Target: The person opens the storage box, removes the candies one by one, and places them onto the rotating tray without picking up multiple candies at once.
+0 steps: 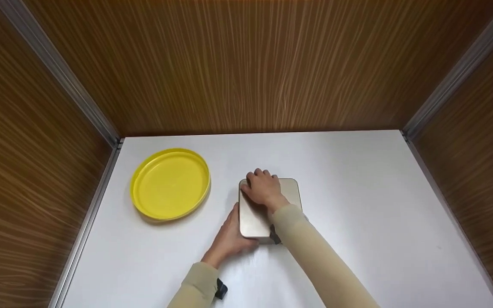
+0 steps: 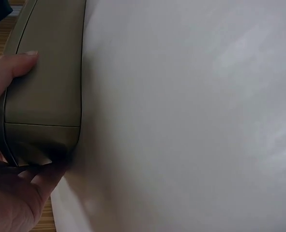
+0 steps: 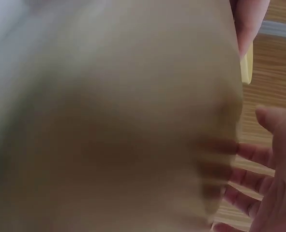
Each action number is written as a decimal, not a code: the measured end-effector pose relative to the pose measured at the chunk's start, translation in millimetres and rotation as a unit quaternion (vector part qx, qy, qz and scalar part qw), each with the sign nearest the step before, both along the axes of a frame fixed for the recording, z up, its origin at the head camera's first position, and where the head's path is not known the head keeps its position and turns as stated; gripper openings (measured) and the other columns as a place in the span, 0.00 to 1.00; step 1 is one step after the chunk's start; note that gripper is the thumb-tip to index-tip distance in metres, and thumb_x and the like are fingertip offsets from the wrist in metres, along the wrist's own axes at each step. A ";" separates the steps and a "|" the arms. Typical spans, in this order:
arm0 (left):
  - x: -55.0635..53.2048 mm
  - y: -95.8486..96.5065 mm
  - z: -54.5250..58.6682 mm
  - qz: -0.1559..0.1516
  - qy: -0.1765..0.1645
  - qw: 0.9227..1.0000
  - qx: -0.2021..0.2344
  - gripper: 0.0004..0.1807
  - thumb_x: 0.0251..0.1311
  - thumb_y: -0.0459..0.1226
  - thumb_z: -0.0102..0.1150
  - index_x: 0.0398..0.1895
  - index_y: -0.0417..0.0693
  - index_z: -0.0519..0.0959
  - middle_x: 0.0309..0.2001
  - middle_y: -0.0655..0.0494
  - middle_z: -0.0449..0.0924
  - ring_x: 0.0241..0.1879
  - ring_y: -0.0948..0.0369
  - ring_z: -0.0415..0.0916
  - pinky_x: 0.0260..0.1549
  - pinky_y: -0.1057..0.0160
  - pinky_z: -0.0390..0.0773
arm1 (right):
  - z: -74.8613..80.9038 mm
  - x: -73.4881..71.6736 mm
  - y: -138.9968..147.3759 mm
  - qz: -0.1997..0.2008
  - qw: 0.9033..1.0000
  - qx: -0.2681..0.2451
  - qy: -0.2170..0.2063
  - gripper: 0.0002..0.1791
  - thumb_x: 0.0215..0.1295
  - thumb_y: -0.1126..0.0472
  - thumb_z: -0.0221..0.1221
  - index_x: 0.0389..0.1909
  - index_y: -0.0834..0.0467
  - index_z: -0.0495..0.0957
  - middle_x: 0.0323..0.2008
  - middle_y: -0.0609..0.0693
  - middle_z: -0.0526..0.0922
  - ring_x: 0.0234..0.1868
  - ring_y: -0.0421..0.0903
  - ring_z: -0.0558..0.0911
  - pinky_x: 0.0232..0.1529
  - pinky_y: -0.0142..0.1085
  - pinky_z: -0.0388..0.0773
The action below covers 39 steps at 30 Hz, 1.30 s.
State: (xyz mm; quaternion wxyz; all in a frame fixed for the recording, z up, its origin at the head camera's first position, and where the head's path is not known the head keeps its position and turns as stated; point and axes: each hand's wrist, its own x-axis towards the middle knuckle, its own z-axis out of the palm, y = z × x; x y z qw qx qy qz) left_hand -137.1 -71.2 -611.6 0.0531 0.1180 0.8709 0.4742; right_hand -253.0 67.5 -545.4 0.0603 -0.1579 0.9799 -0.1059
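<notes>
A gold-beige rectangular tin [image 1: 255, 220] with rounded corners lies on the white table, its smooth top facing up. My left hand [image 1: 229, 237] grips its near left corner. In the left wrist view, the left thumb [image 2: 19, 65] presses one side of the tin [image 2: 48, 89], while the fingers go round the adjacent side. My right hand [image 1: 264, 188] is over the far left part of the top. The right wrist view shows the right hand [image 3: 278, 188] with its fingertips touching the tin's edge and the thumb apart from it. The tin's inside is hidden.
A round yellow plate [image 1: 171, 186] with a raised rim rests on the white table [image 1: 357, 192], left of the tin. Wood-grain panels [image 1: 255, 68] enclose the table at the back and both sides, with grey metal strips along the corners.
</notes>
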 end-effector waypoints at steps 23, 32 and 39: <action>9.0 21.7 6.3 -0.005 -0.036 0.999 0.005 0.71 0.32 0.40 0.83 0.77 0.43 0.42 0.72 0.43 0.56 0.65 0.53 0.62 0.63 0.52 0.64 | -10.3 -17.8 5.4 -0.059 0.992 -0.050 -0.097 0.28 0.67 0.45 0.53 0.57 0.62 0.76 0.54 0.60 0.75 0.55 0.59 0.70 0.60 0.56 0.66; 10.8 19.9 3.3 -0.016 -0.027 0.999 0.023 0.73 0.29 0.41 0.83 0.78 0.47 0.41 0.74 0.50 0.52 0.66 0.60 0.59 0.65 0.57 0.62 | -9.4 -18.2 0.8 -0.069 0.987 -0.064 -0.127 0.30 0.67 0.43 0.53 0.57 0.64 0.76 0.54 0.61 0.77 0.57 0.60 0.71 0.63 0.57 0.63; 9.8 17.9 3.7 -0.017 -0.025 0.999 0.020 0.73 0.28 0.42 0.84 0.77 0.46 0.42 0.71 0.48 0.58 0.63 0.58 0.64 0.62 0.56 0.65 | -9.7 -18.3 -2.7 -0.064 0.989 -0.046 -0.129 0.32 0.67 0.41 0.51 0.60 0.62 0.74 0.58 0.61 0.75 0.58 0.60 0.70 0.63 0.56 0.63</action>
